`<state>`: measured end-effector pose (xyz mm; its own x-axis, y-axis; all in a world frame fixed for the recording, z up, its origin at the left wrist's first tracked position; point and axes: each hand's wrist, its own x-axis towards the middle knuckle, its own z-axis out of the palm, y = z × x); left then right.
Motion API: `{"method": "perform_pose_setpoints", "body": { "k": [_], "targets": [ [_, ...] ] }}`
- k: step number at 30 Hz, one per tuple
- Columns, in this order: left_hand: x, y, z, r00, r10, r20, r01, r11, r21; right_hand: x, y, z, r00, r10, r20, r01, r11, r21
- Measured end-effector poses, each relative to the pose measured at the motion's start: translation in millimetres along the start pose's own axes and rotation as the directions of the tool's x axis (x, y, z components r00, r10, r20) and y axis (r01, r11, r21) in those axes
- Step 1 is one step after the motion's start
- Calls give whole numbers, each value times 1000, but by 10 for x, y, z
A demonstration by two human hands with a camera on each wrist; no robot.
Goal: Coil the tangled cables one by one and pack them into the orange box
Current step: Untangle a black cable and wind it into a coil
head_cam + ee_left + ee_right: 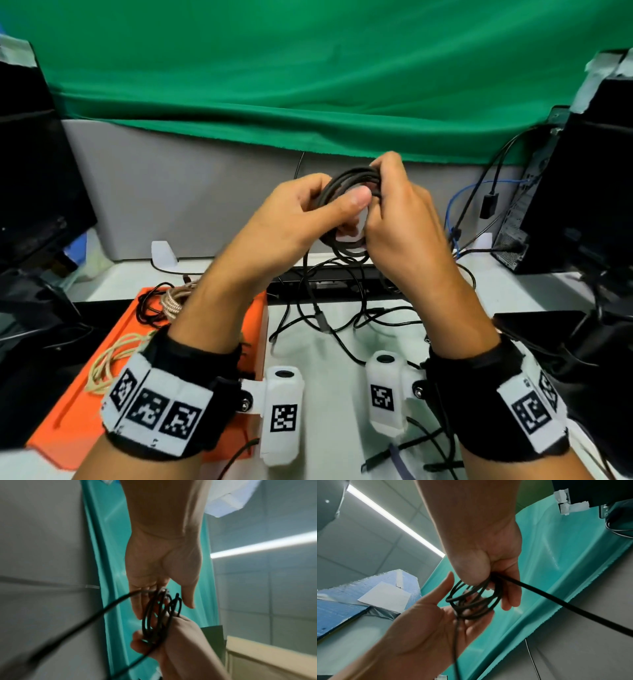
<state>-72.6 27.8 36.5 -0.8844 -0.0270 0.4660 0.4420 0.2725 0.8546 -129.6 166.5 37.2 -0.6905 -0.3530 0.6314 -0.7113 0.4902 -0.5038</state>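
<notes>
Both hands (pixel 346 219) gripping black cable coil (pixel 346 181) (raised), orange box (pixel 85 404) below-left — tail dangling.

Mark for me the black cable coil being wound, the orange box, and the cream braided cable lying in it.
Black cable coil (pixel 346 181): head view, top arc of the loops.
Orange rectangular box (pixel 73 416): head view, bare floor near the front.
Cream braided cable (pixel 109 359): head view, loose loop in the box.

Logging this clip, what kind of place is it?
Probably an office or lab workstation: a desk flanked by monitors, a computer tower with plugged cables, and a green cloth hung as backdrop.
</notes>
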Motion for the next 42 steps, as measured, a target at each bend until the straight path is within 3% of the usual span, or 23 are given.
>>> {"method": "perform_pose_setpoints", "body": {
  "k": [4, 7, 11, 13, 15, 18, 21, 23, 26, 28, 31, 33, 36, 40, 42],
  "targets": [
    [13, -29, 125, 999, -43, 32, 49, 962, -268, 1, 3, -16, 998, 50, 33, -50, 999, 12],
    [8, 3, 177, 997, -77, 31, 83, 913, -399, 22, 49, 7, 992, 91, 92, -107, 978, 177],
    [7, 72, 177, 990, -142, 17, 121, 764, -633, 51, 58, -61, 935, 104, 339, -292, 767, 571],
    [20, 65, 162, 985, -171, 1, 131, 753, -645, 39, 61, -141, 917, 41, 398, -307, 711, 633],
    [27, 60, 144, 976, -205, -73, 134, 830, -542, 32, 83, -191, 918, 3, 396, -272, 730, 627],
    [18, 109, 133, 961, -206, -185, 149, 947, -283, 21, 74, -181, 942, 5, 336, -204, 802, 561],
    [-2, 163, 75, 943, -213, -256, 164, 967, -197, -6, -31, -37, 984, -64, 167, -5, 923, 385],
    [-9, 189, 46, 929, -265, -260, 187, 939, -290, -29, -97, 88, 994, -101, 31, 89, 960, 266],
    [2, 214, 49, 921, -363, -144, 214, 778, -590, -30, -123, 192, 995, -57, -81, 72, 977, 200],
    [18, 208, 71, 941, -323, -96, 178, 719, -671, -13, -98, 184, 988, -5, -157, 33, 984, 172],
    [23, 205, 155, 968, -220, -117, 82, 724, -685, 21, -45, 154, 975, 80, -208, -29, 971, 239],
    [19, 206, 212, 967, -201, -159, 34, 716, -697, 42, -19, 210, 986, 120, -118, -72, 936, 344],
    [14, 212, 231, 969, -184, -165, -13, 630, -777, 45, -9, 294, 988, 137, 77, -157, 848, 506],
    [12, 178, 131, 994, -104, -18, 43, 554, -831, 28, 23, 266, 950, 111, 293, -290, 665, 688],
    [7, 162, 64, 997, -55, 49, 72, 576, -814, 26, 49, 231, 939, 75, 335, -294, 678, 673]
  ]
}}
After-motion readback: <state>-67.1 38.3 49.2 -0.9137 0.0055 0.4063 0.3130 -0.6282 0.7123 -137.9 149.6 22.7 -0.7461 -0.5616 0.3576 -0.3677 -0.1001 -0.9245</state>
